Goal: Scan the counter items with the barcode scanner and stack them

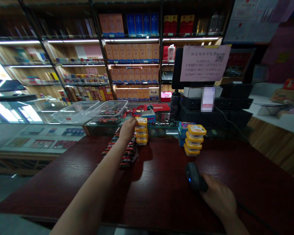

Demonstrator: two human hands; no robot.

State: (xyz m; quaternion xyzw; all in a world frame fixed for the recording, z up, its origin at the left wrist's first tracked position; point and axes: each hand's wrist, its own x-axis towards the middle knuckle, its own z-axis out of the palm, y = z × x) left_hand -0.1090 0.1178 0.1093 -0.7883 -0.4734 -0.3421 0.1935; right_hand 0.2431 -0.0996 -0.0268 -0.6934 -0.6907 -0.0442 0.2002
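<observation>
My left hand (127, 130) reaches forward to the top of the left stack of yellow tubs (141, 133). Its fingers close at the left side of the uppermost tub, partly hidden behind the hand. Under that forearm lies a row of dark, red-marked wrapped packets (128, 153). In my right hand (219, 197) is a black barcode scanner (193, 176), held low over the table with a small blue light lit. Beyond the scanner stands a second stack of yellow tubs (194, 140), beside a pile of blue boxes (182, 133).
The dark red wooden table (161, 195) meets a glass counter. On it stand clear plastic trays (110, 109), a black bottle (175, 105) and a monitor with a pink notice (204, 63). Shelves of boxed goods (132, 54) line the back. A cable trails from the scanner.
</observation>
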